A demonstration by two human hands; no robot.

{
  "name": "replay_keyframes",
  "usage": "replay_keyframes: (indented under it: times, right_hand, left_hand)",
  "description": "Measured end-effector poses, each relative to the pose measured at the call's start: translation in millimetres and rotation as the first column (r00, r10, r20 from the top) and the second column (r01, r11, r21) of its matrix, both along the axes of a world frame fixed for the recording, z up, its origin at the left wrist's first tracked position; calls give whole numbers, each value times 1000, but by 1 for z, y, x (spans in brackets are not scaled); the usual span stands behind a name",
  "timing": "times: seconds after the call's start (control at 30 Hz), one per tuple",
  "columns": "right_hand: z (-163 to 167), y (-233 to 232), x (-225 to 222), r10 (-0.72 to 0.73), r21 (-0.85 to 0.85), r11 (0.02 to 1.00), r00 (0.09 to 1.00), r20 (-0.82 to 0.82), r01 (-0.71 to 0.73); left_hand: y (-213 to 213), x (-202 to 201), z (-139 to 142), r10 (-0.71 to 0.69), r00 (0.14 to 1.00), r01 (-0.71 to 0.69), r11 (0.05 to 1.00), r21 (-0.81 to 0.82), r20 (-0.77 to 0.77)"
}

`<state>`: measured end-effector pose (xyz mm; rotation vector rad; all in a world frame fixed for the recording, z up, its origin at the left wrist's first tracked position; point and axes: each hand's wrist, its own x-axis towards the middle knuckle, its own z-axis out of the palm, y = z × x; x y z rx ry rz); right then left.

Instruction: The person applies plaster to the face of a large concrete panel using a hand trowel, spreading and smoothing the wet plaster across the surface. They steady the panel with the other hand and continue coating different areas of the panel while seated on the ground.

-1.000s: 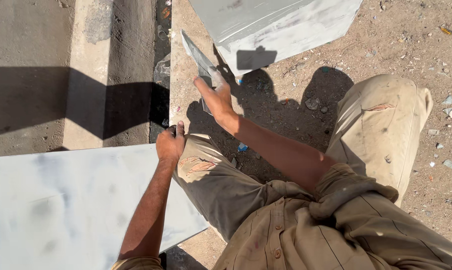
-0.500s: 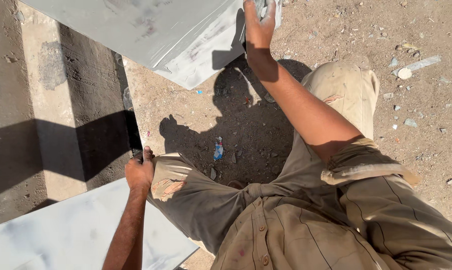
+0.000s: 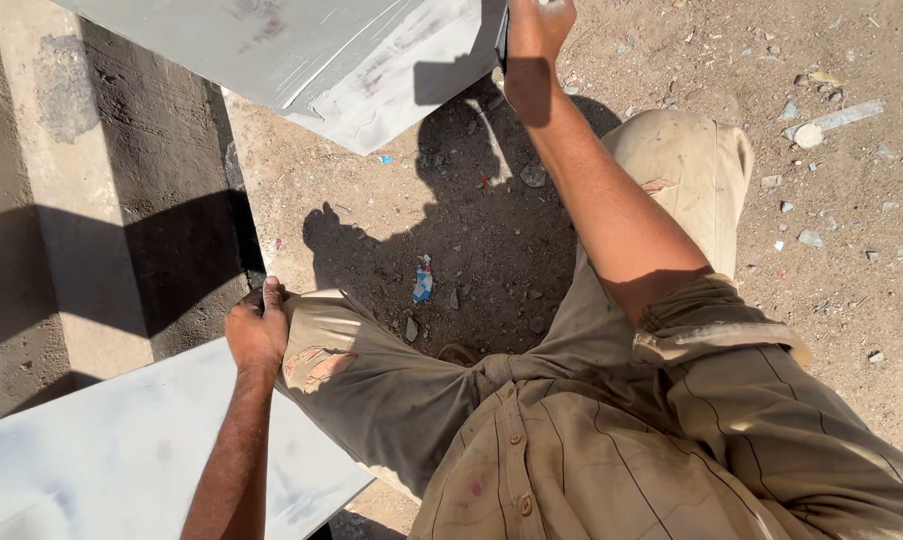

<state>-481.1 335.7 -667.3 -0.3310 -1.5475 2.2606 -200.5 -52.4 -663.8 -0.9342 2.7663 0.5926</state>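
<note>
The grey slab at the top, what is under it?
Under the grey slab lies sandy ground in its shadow, beside a concrete kerb. The right hand grips its edge. Whatever props the slab up is covered.

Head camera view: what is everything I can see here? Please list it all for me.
slab: one, grey-white, top of view, tilted, right hand at its corner
slab: one, white, bottom left, beside the left knee
concrete kerb: one, pale grey, left side, partly in shadow
ground: sandy brown, strewn with small stones
wrapper scrap: one, blue and white, on the ground between the legs
stone chip: one, pale, upper right
trousers: khaki, torn at the left knee
shirt: khaki, buttoned, bottom centre
left hand: closed, resting on the left knee by the lower slab
right hand: reaching up to the upper slab's corner, grip partly out of view
</note>
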Motion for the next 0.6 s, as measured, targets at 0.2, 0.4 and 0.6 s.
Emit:
replay_keyframes:
  times: [0.2,0.4,0.6]
  right_hand:
    - [8,-57,20,78,178,982,996,-49,-68]
    - [0,-140,43,169,180,956,939,300,-230]
    - [-7,-223,62,193,271,922,935,298,-276]
  left_hand:
    - [-11,5,2,-28,995,29,1000,6,-91]
    - [-24,8,-4,-24,997,26,999,28,-70]
    - [-32,7,-12,-40,997,41,999,7,-66]
